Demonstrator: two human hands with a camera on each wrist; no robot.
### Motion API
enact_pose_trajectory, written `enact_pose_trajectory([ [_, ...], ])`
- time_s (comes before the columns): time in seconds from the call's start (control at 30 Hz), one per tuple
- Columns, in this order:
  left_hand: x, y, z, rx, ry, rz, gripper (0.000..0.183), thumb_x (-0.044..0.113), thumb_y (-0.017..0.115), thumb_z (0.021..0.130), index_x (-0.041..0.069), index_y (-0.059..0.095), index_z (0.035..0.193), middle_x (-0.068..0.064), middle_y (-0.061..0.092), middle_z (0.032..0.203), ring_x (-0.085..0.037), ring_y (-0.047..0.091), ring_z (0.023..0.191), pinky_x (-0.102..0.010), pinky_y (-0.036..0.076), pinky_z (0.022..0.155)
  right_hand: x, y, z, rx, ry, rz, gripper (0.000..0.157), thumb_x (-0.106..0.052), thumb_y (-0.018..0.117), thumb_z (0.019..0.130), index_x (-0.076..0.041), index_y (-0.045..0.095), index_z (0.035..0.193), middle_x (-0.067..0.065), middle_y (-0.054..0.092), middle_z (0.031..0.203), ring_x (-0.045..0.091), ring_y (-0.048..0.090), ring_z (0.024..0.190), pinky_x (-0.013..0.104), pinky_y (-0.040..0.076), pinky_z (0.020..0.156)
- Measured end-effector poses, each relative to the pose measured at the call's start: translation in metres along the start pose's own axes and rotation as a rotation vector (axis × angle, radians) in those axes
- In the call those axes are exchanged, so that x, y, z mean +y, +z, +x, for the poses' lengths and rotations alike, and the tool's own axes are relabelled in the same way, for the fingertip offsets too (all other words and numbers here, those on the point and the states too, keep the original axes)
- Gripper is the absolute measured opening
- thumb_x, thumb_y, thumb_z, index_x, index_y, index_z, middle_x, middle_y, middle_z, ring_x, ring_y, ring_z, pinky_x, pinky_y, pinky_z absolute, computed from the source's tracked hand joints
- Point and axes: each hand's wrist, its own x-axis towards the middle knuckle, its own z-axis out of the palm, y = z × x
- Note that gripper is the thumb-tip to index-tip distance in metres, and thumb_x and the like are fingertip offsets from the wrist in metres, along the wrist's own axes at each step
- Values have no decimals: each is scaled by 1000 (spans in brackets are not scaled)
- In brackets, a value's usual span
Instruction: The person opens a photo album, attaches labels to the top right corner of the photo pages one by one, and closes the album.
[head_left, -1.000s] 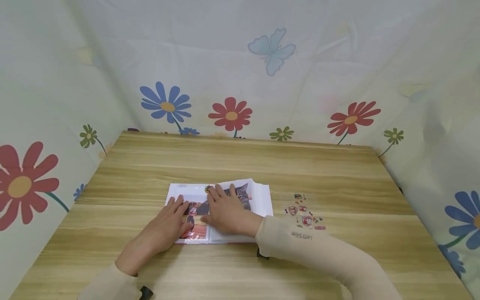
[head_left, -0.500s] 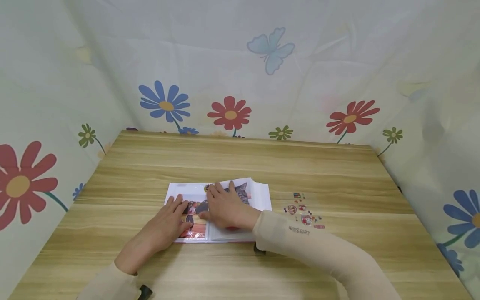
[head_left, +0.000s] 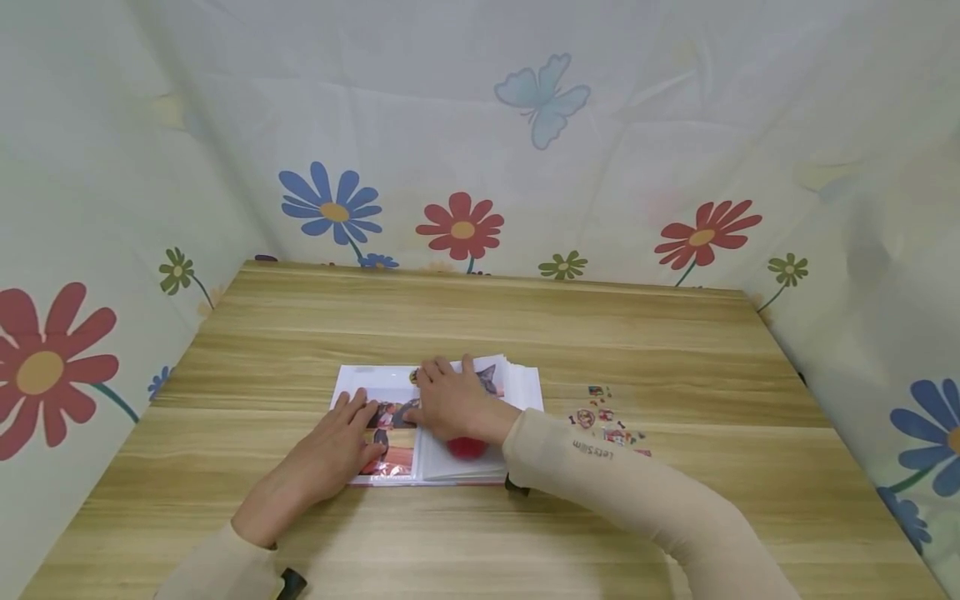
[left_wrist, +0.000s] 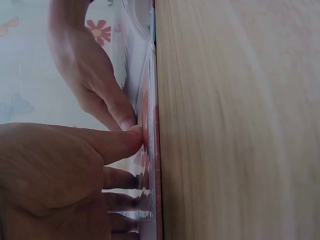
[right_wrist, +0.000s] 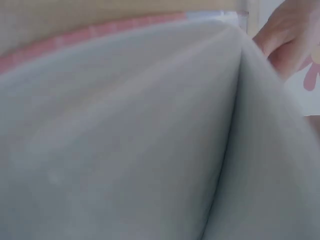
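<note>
A photo album point(head_left: 528, 387) lies open on the table, with pages in clear sleeves. My left hand point(head_left: 333, 437) rests on the left page with its fingers extended, over a photo point(head_left: 397, 460) of a person. My right hand point(head_left: 456, 404) lies across the right page near the spine, fingers reaching toward the top edge. It covers most of a cat photo point(head_left: 491, 380); a red patch point(head_left: 467, 448) shows below it. In the left wrist view, the left thumb point(left_wrist: 125, 142) touches the page beside the right hand point(left_wrist: 92, 75). Blurred white pages point(right_wrist: 125, 135) fill the right wrist view.
A clear sheet with small colourful stickers point(head_left: 586, 418) lies right of the album, partly behind the right sleeve point(head_left: 600, 475). The wooden table point(head_left: 480, 312) meets flower-printed curtains point(head_left: 420, 100) at the back and sides.
My right hand has slid slightly up and away across the right page, uncovering the red patch and covering more of the cat photo. The left hand has stayed in place.
</note>
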Motion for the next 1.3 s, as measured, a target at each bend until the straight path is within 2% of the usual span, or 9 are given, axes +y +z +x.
enact_pose_trajectory([
  [0.23,1,0,3,-14,-15,-2,64,30,63,101,-9,44,149,-35,31,161,-56,27,150,-65,31,122,4,-1,0,31,15,60,74,-59,46,103,-8,37,157,7,36,166,25,29,157,61,25,126],
  [0.37,1,-1,3,-18,-19,-3,65,30,63,101,-9,44,149,-35,31,161,-56,27,150,-65,30,122,1,-7,-7,47,-23,84,71,-54,51,103,-8,39,156,8,35,167,26,28,158,64,24,126],
  [0.53,1,-1,2,-15,-18,11,64,30,63,101,-8,44,149,-35,31,161,-56,27,150,-65,31,121,-2,-3,-13,0,-79,67,76,-57,44,104,-7,31,161,9,28,170,27,24,160,66,20,127],
  [0.63,2,-1,3,-15,-11,14,64,31,63,101,-8,44,149,-35,31,161,-56,27,150,-65,32,121,-1,1,-11,1,-61,35,78,-60,40,104,-8,30,161,8,27,171,26,23,160,65,19,128],
  [0.8,2,-2,3,-1,9,15,63,28,63,101,-10,45,147,-36,33,159,-57,30,149,-64,34,120,8,0,-1,14,-12,41,75,-63,37,104,-10,37,158,5,35,168,24,28,158,62,22,127],
  [0.9,2,-4,5,15,29,51,62,30,65,100,-11,49,143,-36,39,156,-57,37,145,-63,38,118,13,-2,2,-1,-8,97,74,-62,39,104,-10,39,157,5,36,167,25,28,158,63,21,127],
  [1.03,0,-7,7,49,37,76,61,31,71,96,-10,55,137,-34,48,150,-51,46,140,-61,43,115,17,-5,5,-13,-6,190,71,-59,41,105,-11,41,156,5,40,165,24,32,157,65,22,126],
  [1.2,-2,-8,8,80,20,49,61,30,77,91,-9,58,134,-33,51,146,-48,49,137,-61,43,114,25,-4,11,-3,9,263,67,-57,45,104,-12,46,154,5,48,160,23,42,151,63,27,124],
  [1.3,-2,-7,7,97,21,41,60,29,77,91,-9,59,134,-33,51,146,-49,49,137,-61,43,114,32,-4,13,5,-17,291,65,-56,47,104,-13,49,152,6,51,158,24,46,148,61,32,122],
])
